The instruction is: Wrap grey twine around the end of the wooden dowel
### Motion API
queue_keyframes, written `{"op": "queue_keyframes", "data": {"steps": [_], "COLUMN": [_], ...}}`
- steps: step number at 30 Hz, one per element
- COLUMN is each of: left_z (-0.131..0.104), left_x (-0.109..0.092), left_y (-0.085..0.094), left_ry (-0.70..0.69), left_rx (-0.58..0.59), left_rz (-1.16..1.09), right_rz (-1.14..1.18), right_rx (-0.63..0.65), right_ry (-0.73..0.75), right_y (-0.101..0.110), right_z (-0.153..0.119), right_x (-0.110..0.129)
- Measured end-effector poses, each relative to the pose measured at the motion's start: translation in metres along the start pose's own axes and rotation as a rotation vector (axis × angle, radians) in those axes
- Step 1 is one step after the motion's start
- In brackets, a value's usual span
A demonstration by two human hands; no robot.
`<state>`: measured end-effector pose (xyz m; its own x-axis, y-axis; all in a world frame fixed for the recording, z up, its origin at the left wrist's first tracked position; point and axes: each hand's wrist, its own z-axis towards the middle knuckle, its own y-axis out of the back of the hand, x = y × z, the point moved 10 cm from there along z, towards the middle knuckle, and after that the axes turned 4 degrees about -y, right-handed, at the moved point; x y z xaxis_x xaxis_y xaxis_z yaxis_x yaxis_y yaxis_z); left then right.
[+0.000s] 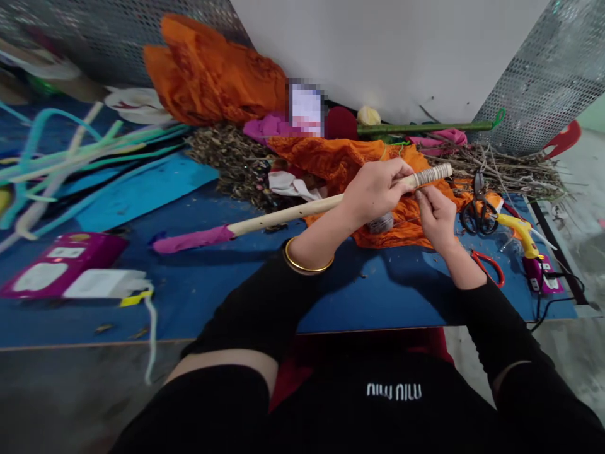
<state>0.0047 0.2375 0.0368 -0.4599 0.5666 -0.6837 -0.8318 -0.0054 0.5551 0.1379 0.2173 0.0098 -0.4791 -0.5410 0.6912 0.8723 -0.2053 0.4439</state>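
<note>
A pale wooden stick (283, 216) slants across the blue table, its left end wrapped in magenta cloth (193, 240). Near the right end, grey-brown cord (432, 175) is coiled tightly around it. My left hand (373, 192) is wrapped round the stick just left of the coils. Just below the coils, my right hand (435, 211) has its fingers pinched together; what they hold is too small to make out. Under the hands lies orange cloth (401, 234), and a small ball of grey string (380, 222) sits below my left hand.
Black scissors (479, 205), a yellow glue gun (522, 232) and red-handled scissors (489, 266) lie to the right. Dry twigs (515, 170) and a green stick (425, 127) are behind. At left are a purple power box (66, 261), coloured tubes (70, 151) and a blue sheet (142, 189).
</note>
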Motion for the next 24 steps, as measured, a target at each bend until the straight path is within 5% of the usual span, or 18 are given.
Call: {"op": "queue_keyframes", "data": {"steps": [11, 17, 24], "left_z": [0.001, -0.002, -0.008], "left_x": [0.013, 0.012, 0.000], "left_y": [-0.011, -0.015, -0.033], "left_ry": [0.036, 0.092, 0.041], "left_rx": [0.074, 0.166, 0.309], "left_rz": [0.223, 0.408, 0.554], "right_rz": [-0.183, -0.328, -0.357], "right_rx": [0.130, 0.092, 0.064], "right_ry": [0.026, 0.202, 0.171], "right_y": [-0.002, 0.011, 0.019], "right_z": [0.007, 0.006, 0.011], "right_x": [-0.007, 0.010, 0.005]}}
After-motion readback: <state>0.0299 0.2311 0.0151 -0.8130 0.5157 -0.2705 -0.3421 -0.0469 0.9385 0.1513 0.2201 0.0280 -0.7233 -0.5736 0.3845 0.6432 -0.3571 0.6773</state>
